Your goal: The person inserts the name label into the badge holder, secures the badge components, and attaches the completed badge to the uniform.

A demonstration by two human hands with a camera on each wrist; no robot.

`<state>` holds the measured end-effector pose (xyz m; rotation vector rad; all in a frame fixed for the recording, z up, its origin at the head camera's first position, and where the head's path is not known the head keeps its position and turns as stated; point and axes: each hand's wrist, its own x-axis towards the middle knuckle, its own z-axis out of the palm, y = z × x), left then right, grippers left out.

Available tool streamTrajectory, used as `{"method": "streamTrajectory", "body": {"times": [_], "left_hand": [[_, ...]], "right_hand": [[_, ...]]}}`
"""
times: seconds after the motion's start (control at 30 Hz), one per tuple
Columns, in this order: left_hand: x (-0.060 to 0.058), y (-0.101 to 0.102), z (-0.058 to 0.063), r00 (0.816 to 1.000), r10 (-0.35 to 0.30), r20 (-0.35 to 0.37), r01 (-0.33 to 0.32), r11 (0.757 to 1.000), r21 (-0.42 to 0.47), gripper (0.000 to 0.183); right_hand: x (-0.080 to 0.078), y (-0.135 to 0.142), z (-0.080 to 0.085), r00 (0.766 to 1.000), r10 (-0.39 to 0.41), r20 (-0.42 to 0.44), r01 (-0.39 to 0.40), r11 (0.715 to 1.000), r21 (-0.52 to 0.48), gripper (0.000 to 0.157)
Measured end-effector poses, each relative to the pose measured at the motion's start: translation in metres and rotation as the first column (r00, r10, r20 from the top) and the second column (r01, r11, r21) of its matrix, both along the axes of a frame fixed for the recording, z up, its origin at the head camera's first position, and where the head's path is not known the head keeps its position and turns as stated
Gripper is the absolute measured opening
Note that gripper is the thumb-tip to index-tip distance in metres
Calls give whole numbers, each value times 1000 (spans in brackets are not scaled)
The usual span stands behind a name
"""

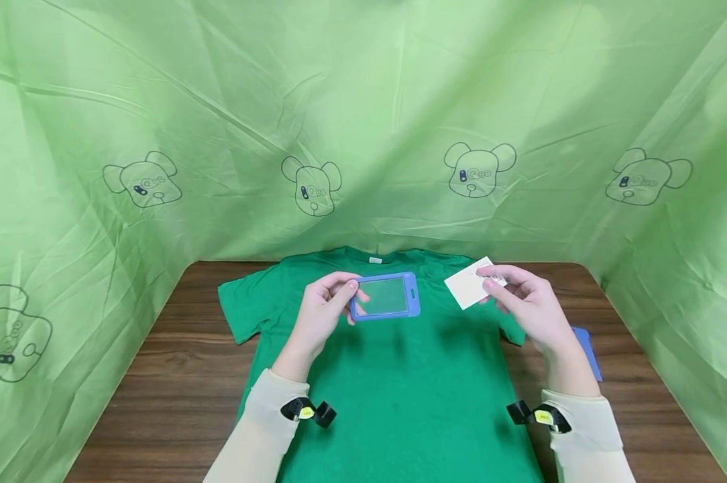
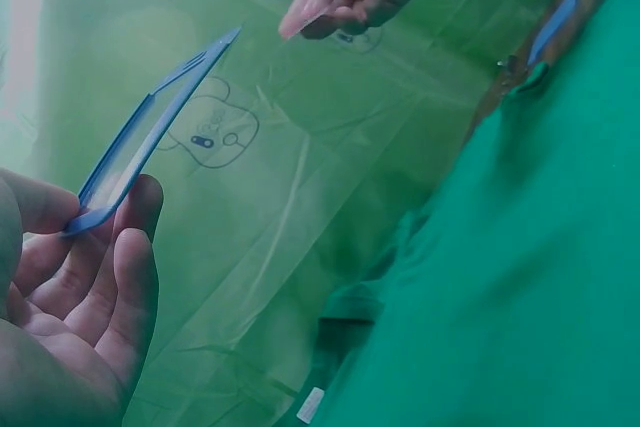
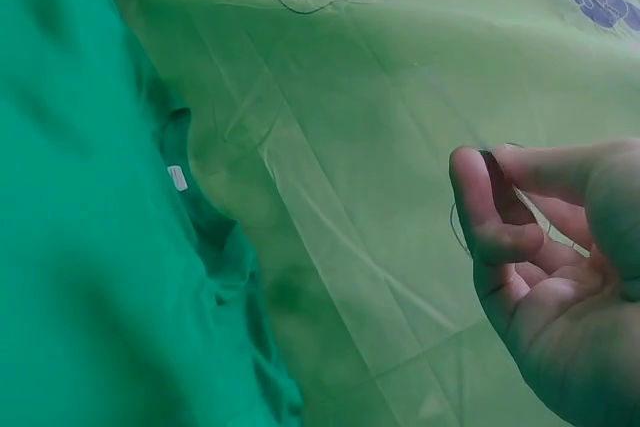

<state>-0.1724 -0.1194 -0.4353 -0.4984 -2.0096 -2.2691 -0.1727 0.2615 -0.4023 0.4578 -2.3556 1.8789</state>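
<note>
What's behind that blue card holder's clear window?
Through the blue card holder, the head view shows the green T-shirt and part of the left hand. Whatever the solid blue frame covers can't be seen.

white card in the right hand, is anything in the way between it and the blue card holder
Nothing visible stands between them: in the head view, open space separates the white card, pinched in the right hand, from the blue card holder held in the left hand. The green shirt lies beneath both.
</note>
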Motion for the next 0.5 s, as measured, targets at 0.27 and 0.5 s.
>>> {"method": "streamTrajectory", "body": {"times": [0.27, 0.5], "left_hand": [[0, 1, 0, 1000, -1, 3, 1, 1000, -8, 22], [1, 3, 1, 1000, -6, 5, 6, 1000, -6, 23]], "right_hand": [[1, -7, 4, 1000, 30, 9, -29, 992, -122, 47], [2, -10, 7, 999, 25, -28, -28, 996, -90, 49]]}}
